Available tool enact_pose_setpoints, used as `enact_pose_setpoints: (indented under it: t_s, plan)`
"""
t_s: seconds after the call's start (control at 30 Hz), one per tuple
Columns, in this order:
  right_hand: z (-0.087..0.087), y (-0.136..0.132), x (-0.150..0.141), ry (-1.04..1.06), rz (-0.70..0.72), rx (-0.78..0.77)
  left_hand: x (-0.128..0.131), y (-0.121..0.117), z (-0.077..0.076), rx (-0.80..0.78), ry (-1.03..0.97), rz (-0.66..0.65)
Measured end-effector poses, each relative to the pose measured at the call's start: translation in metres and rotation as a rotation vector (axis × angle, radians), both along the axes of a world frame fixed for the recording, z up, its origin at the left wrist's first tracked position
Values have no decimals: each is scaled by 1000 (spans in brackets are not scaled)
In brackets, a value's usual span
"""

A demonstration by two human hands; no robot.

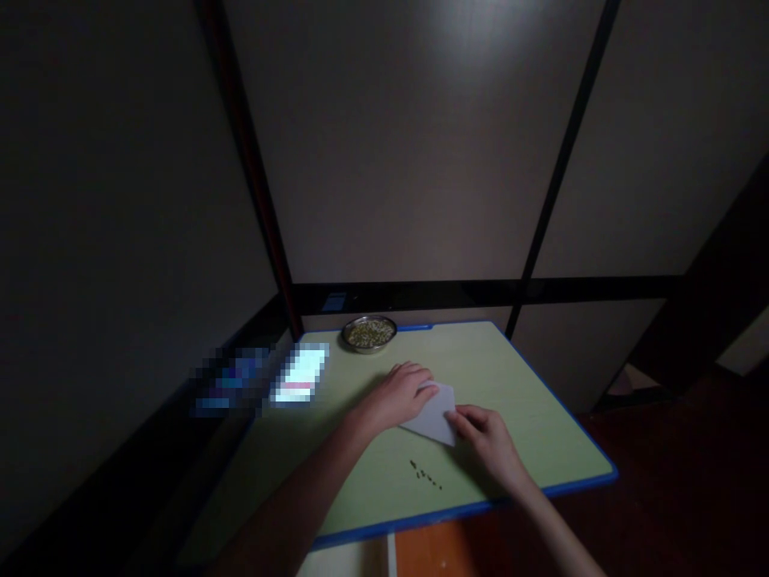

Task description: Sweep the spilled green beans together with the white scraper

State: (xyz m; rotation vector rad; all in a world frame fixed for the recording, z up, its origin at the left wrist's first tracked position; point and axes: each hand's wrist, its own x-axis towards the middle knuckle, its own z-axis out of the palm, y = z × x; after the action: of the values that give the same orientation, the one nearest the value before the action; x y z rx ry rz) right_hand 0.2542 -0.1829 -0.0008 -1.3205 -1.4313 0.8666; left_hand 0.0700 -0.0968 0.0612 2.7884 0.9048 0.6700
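Observation:
A white sheet of paper point(436, 417), which looks folded, is held between my two hands over the table. My left hand point(401, 393) grips its left side, thumb on top and the other fingers partly hidden behind. At the right edge, my right hand point(484, 437) pinches the paper between thumb and fingers. Several small dark bits point(425, 474), perhaps seeds, lie scattered in a short line on the tabletop, nearer to me than the paper.
The light green table point(529, 417) has a blue rim. At its back stands a round metal bowl point(369, 335) of small green and pale grains. A lit, blurred-out screen point(300, 374) lies at the left edge. Panelled walls point(408, 176) rise behind.

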Motion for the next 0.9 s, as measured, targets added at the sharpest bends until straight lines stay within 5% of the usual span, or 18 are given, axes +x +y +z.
enact_pose_setpoints:
  t_s: [0.3,0.67,0.9]
  plan:
    - [-42,-22,107,-237,-572,104,11,-7,-11,-11,-36,-59]
    - [-61,-19,116,-324,-602,139,14,-21,-24,-69,6,-121]
    - [-56,-20,107,-639,-512,159,9,-30,-25,-63,26,-116]
